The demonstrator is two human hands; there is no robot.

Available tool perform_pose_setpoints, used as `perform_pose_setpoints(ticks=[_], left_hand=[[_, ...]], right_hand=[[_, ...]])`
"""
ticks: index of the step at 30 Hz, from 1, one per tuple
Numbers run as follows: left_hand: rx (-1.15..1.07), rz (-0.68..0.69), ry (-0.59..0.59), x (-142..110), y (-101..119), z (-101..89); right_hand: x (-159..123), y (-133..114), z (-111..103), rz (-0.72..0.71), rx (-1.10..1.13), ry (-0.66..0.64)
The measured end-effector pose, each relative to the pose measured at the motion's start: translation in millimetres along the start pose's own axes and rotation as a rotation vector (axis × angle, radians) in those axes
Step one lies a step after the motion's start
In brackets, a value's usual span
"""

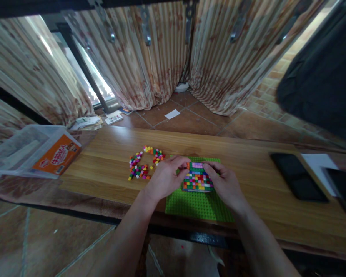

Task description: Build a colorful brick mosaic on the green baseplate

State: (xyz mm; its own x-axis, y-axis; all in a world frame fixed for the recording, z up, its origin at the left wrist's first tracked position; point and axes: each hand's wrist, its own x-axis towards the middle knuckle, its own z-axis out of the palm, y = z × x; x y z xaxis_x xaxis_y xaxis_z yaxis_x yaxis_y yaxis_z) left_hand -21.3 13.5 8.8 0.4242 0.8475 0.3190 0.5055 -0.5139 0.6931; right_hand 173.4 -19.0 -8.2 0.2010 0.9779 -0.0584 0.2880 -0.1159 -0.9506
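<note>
A flat block of multicoloured toy bricks (198, 180) sits on the green studded baseplate (196, 206), with a lilac strip along its far part. At the block's far left corner, my left hand (168, 175) is closed, thumb and forefinger pinching around a small orange brick (188, 166). Whether that brick is fixed to the block, I cannot tell. My right hand (224, 182) grips the block's right edge, its thumb on the top and its other fingers bent and partly hidden. Left of my left hand, loose small bricks (137, 171) lie in a rough ring on the wooden table (103, 161).
A clear plastic tub (25, 144) with an orange label stands at the table's left end. To the right lie a black phone-like slab (298, 177), white paper (320, 165) and another dark device (344, 188). Curtains (161, 57) hang beyond the table.
</note>
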Motion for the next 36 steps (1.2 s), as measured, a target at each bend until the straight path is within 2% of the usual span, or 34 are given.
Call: perform_pose_setpoints(ticks=[7, 14, 19, 24, 36], left_hand=[[-0.168, -0.081, 0.035, -2, -4, 2.7], [-0.332, -0.153, 0.022, -3, -6, -1.1], [-0.424, -0.211, 0.087, 2, -10, 7.6], [-0.532, -0.293, 0.092, 6, -12, 16.7], [-0.662, -0.392, 0.129, 9, -7, 21.3]], right_hand=[[0, -1, -1, 0.013, -0.009, -0.007], [1, 1, 0, 0.006, 0.005, -0.004], [1, 4, 0, 0.007, -0.005, -0.005], [1, 4, -1, -0.014, -0.012, 0.000], [0, 5, 2, -0.017, 0.001, 0.006]])
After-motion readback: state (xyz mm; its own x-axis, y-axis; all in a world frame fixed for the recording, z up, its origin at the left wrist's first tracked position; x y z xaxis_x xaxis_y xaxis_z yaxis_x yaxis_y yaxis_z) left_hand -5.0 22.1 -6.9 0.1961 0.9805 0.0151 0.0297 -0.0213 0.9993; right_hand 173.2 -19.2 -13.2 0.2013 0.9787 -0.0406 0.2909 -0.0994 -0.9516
